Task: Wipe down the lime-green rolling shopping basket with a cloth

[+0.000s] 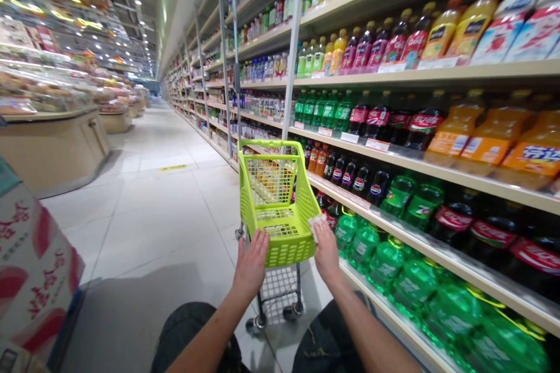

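Note:
A lime-green shopping cart (pixel 286 249) with a slotted plastic basket stands right in front of me on dark wheels. My left hand (pixel 252 259) lies against the basket's near left corner, fingers stretched out and nothing visible in them. At the opposite side, my right hand (pixel 327 249) pinches a crumpled white wipe (pixel 317 225), which rests against the basket's right rim. My right palm is hidden. Below the basket, a wire lower rack (pixel 277 284) shows between the cart's legs.
Drink shelves (pixel 437 76) with soda and juice bottles run along the right, close to the cart. Large green bottles (pixel 405 265) fill the bottom level. A pink-and-white display box (pixel 37 271) stands at near left, with food counters (pixel 56 151) beyond. A tiled aisle (pixel 175 210) stretches ahead.

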Demonstrator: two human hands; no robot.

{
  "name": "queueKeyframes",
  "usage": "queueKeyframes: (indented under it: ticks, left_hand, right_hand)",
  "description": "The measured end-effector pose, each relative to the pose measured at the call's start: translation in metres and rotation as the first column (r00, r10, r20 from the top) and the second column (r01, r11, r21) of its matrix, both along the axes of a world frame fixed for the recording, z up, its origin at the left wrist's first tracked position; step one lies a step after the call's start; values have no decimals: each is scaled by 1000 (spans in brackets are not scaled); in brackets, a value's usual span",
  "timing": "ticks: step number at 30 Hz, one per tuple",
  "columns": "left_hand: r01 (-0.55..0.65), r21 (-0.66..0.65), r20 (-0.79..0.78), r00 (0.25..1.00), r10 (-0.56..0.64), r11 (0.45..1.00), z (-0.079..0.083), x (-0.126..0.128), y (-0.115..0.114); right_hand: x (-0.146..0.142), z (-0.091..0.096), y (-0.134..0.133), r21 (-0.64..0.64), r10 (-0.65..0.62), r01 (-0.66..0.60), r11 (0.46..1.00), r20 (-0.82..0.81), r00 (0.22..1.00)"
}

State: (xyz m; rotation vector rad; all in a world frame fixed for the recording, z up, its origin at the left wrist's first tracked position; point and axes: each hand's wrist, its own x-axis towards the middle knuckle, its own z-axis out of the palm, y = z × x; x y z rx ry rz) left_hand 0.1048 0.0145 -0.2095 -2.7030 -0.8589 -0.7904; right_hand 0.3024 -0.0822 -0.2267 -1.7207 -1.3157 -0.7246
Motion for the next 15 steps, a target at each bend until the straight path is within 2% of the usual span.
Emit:
queueKeyframes:
  ticks: [4,5,9,12,15]
  left_hand:
    - [1,-32,-29,1000,-1,999,4,-7,2]
    - [-2,-33,-35,999,0,999,4,-9,3]
    - [-64,-12,-42,997,64,998,3,-14,5]
    - [-127,2,-24,992,127,992,0,-15,6]
    - [-136,1,-26,990,136,991,-1,-17,7]
  right_hand:
    - [-24,-2,8,-128,219,-207,970,88,972]
    - [-24,-2,6,-121,211,-201,972,83,974]
    - [-14,-2,0,7,46,-46,999,-5,999]
    - [-29,-6,7,-24,140,-139,990,36,990]
    - [-44,-8,14,-80,251,-243,967,99,963]
